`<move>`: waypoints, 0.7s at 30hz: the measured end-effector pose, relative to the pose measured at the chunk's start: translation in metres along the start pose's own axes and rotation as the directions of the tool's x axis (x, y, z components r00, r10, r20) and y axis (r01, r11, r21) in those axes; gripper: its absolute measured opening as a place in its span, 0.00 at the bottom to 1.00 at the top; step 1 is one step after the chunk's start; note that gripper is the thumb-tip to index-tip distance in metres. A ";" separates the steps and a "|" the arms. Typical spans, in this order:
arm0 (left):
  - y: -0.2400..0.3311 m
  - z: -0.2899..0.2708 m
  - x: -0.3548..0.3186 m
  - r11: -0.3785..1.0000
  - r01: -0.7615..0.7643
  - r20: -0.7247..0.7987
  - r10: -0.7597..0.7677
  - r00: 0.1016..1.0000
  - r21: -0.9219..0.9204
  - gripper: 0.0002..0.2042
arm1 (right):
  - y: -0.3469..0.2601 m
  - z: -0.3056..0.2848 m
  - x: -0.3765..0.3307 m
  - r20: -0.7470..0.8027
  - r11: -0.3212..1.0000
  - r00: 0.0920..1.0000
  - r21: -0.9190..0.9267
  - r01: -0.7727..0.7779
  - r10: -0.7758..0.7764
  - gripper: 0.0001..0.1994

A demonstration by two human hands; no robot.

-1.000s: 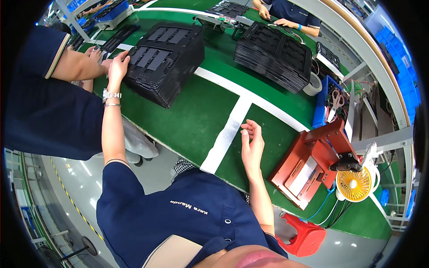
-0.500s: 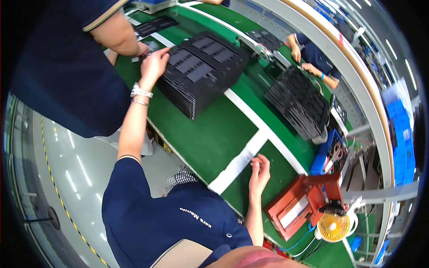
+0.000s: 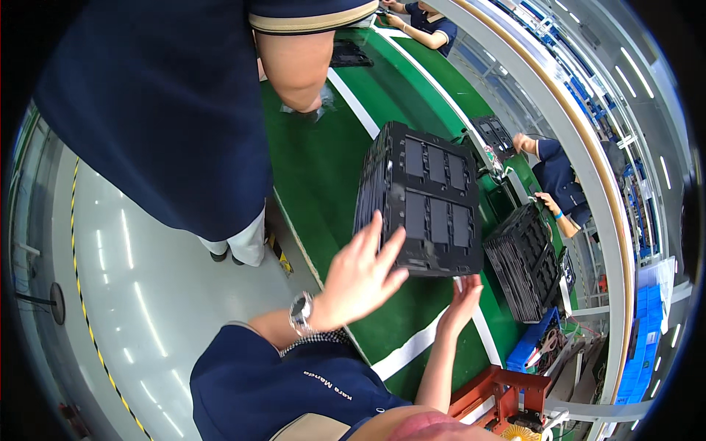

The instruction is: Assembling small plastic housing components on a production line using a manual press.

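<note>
A tall stack of black plastic trays [image 3: 435, 187], with dark grey panels in its top compartments, rests on the green worktable [image 3: 312, 176]. At its near left side is my left hand [image 3: 358, 278], fingers spread, fingertips reaching the stack's edge; it grips nothing. My right hand [image 3: 461, 305] is by the near right corner, palm turned up, fingers stretched toward the stack's lower edge. Whether its fingertips bear on the trays I cannot tell.
A co-worker's arm [image 3: 298, 70] is close on the left, by crumpled clear plastic [image 3: 323, 103]. On the right are another tray stack [image 3: 521, 261], a blue bin [image 3: 523, 349] with cables and a red-brown metal fixture [image 3: 504, 386]. Another person [image 3: 562, 184] works across the table.
My left hand has left the spot beside the co-worker's hand and come to the stack's near side. My right hand has moved up to its near corner. The view has turned.
</note>
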State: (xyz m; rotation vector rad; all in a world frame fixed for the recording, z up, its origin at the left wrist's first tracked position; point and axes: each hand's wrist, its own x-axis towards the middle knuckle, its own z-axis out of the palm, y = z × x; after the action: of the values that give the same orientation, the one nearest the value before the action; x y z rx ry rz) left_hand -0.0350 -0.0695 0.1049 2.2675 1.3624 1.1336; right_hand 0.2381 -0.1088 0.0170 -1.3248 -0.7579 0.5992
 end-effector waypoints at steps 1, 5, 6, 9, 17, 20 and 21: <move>0.007 0.002 -0.009 1.000 -0.007 0.028 0.008 1.000 -0.027 0.35 | -0.002 0.002 0.016 -0.026 0.997 1.000 0.077 -0.005 0.007 0.32; 0.013 0.013 -0.027 0.972 -0.028 0.109 0.055 0.993 -0.234 0.41 | 0.002 0.008 0.054 0.099 0.931 0.975 0.293 -0.218 0.198 0.30; 0.011 0.018 -0.028 0.962 -0.022 0.073 0.043 0.996 -0.273 0.41 | 0.011 0.015 0.050 -0.010 0.916 0.968 0.328 -0.232 0.249 0.29; 0.000 0.029 -0.024 0.911 0.036 -0.024 -0.050 0.998 -0.410 0.40 | 0.011 0.044 0.025 -0.115 0.906 0.948 0.347 -0.241 0.296 0.26; -0.084 0.018 0.067 0.883 0.031 -0.207 -0.144 0.968 -0.468 0.23 | 0.068 0.099 -0.033 -0.070 0.921 0.974 0.346 -0.178 0.214 0.23; -0.135 0.024 0.100 0.884 0.065 -0.266 -0.209 0.941 -0.463 0.21 | 0.038 0.146 -0.036 0.035 0.960 0.988 0.232 -0.156 0.152 0.26; -0.149 0.028 0.112 0.897 0.056 -0.299 -0.204 0.932 -0.437 0.19 | 0.019 0.164 -0.029 0.104 0.978 0.988 0.164 -0.130 0.114 0.29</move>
State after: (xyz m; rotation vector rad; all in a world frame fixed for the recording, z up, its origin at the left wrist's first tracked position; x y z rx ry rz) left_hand -0.0800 0.1070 0.0557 1.7012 1.2068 1.6425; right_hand 0.0933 -0.0249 0.0058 -1.1976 -0.6886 0.8119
